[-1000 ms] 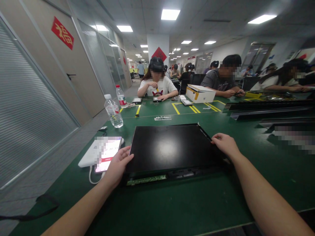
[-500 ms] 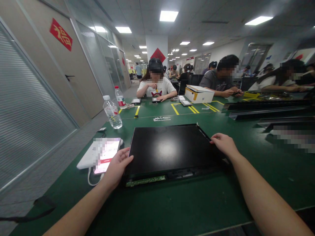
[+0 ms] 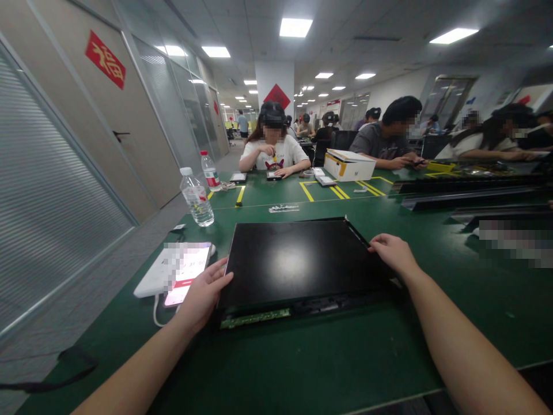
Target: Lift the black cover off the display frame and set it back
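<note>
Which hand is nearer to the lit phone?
Left: the left hand is just right of the phone; the right hand is across the black panel, at its right edge.

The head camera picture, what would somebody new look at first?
Probably the big shiny black panel in the middle, with the left hand at its left edge and the right hand at its right. Next might come the glowing phone left of the panel, and the red diamond sign on the door at upper left.
</note>
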The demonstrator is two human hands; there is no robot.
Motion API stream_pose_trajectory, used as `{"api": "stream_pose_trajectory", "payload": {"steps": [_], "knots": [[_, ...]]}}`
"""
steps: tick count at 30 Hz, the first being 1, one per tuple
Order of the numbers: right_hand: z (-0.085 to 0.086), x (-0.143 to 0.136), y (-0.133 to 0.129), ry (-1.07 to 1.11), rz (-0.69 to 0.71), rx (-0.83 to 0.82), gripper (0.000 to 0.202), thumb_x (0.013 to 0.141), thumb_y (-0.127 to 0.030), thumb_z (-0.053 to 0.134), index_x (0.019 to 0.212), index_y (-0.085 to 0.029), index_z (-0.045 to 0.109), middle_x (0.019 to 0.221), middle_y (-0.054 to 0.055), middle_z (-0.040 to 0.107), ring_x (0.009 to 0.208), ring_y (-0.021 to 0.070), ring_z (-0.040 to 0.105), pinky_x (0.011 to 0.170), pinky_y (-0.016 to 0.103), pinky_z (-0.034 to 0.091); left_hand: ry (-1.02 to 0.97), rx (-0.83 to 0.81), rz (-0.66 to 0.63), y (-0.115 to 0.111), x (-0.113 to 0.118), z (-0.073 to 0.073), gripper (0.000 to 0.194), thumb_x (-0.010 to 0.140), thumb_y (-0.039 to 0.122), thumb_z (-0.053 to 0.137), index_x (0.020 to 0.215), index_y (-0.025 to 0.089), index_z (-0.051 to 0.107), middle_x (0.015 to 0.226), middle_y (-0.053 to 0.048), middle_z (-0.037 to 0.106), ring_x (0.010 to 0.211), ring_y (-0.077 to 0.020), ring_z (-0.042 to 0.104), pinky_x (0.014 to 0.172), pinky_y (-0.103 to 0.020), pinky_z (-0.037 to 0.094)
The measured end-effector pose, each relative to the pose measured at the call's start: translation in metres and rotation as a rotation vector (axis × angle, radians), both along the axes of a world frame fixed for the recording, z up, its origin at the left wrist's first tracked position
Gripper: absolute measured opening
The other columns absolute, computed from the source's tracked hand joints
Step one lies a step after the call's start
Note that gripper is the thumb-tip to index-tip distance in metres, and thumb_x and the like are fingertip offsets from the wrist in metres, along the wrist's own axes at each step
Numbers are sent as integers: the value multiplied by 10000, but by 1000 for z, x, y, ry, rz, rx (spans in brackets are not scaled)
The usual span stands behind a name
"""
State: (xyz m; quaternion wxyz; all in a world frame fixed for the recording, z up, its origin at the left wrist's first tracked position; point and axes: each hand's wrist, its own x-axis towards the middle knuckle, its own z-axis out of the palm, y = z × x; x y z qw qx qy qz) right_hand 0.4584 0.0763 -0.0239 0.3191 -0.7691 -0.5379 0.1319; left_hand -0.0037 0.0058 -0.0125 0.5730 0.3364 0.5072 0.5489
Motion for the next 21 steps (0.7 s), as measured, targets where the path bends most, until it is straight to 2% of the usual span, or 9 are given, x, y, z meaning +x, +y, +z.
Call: {"api": "stream_pose_trajectory", "payload": {"steps": [8,21], "knots": [[0,0,0,-6,-5,6,150,778,-275,577,776,-239,723,760,24,766,798,230,680,685,320,447,0,-11,-31,-2,1,5,721,600,152,891,1291,135,684,1134,-152,803,1142,-349,730,948,-414,611],[1,-1,-1,20,-2,6,147,768,-260,574,752,-236,719,759,35,761,797,235,674,694,318,460,11,-15,-8,-1,1,4,620,624,131,875,1218,163,700,1165,-133,796,1103,-326,749,914,-385,617]]}}
